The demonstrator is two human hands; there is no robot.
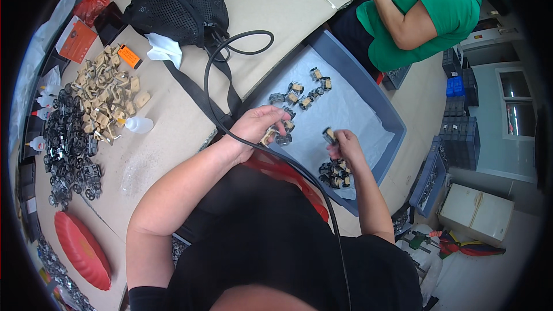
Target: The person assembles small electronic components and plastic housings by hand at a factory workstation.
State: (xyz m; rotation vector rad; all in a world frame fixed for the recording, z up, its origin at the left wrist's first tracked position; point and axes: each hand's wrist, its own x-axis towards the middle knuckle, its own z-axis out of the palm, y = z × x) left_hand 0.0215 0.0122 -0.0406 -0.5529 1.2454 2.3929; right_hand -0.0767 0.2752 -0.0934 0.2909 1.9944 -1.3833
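Over a blue-grey plastic tray (382, 116) lined with white sheeting, both my hands hold small black-and-tan toy vehicles. My left hand (259, 125) is closed around several of them, partly hidden by its fingers; a tan part (268, 136) shows below the thumb. My right hand (349, 147) pinches one toy vehicle (329, 135) between thumb and fingers, above a small heap of toy vehicles (335, 173) at the tray's near end. Toward the far side of the tray lies a loose group of the same toy vehicles (305, 102).
A black cable (208, 89) loops across my left forearm. On the table to the left sit tan parts (109, 95), black wheeled parts (69, 144), a white bottle (139, 125) and a red dish (83, 250). Beyond lies a black mesh bag (175, 8). A person in green (429, 23) works across the tray.
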